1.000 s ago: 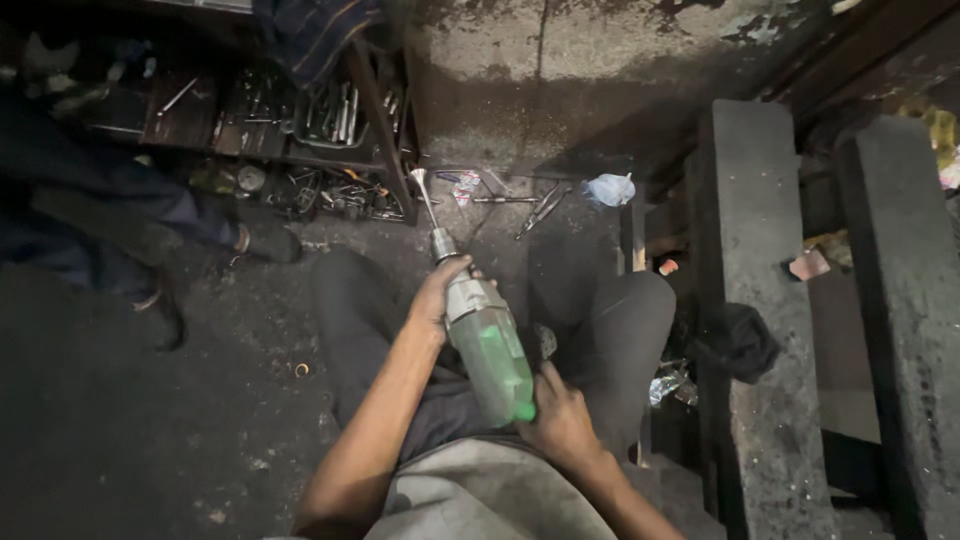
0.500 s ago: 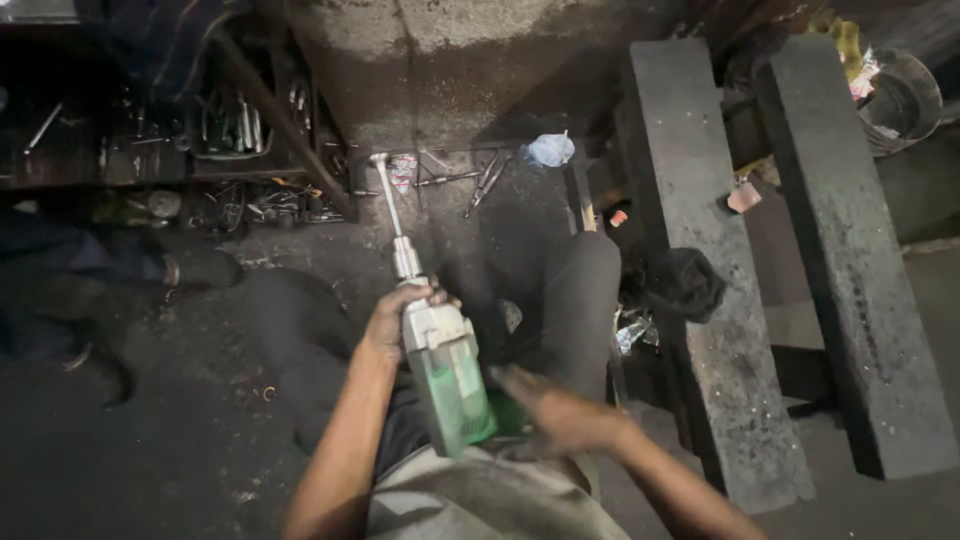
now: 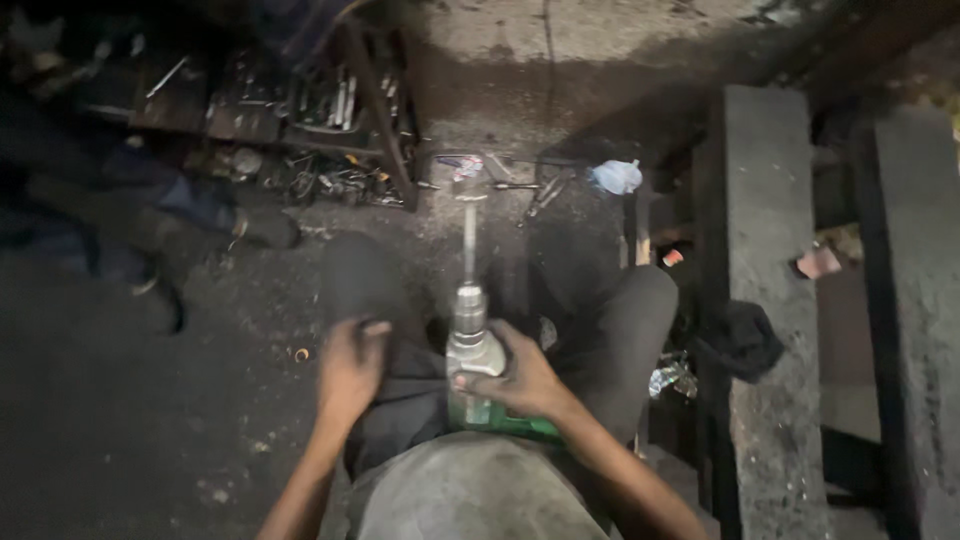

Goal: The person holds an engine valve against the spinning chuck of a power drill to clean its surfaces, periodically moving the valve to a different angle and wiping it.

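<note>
I sit on a dark workshop floor with a green power drill [image 3: 478,372] resting between my knees. Its silver chuck and long bit [image 3: 468,240] point away from me toward the wall. My right hand [image 3: 520,378] wraps around the drill's grey front housing. My left hand [image 3: 350,368] lies off the drill on my left knee, fingers loosely curled, holding nothing that I can see. My grey shirt fills the bottom of the view.
A low metal rack [image 3: 300,120] of wrenches and loose tools stands at the far left. Another person's legs and shoes [image 3: 160,230] are at the left. Two thick dark beams [image 3: 765,290] run along the right. Small tools and a blue rag [image 3: 615,177] lie ahead.
My left hand has let go of the drill's front and moved onto my left knee. My right hand has shifted forward from the rear grip. The drill now points straight ahead.
</note>
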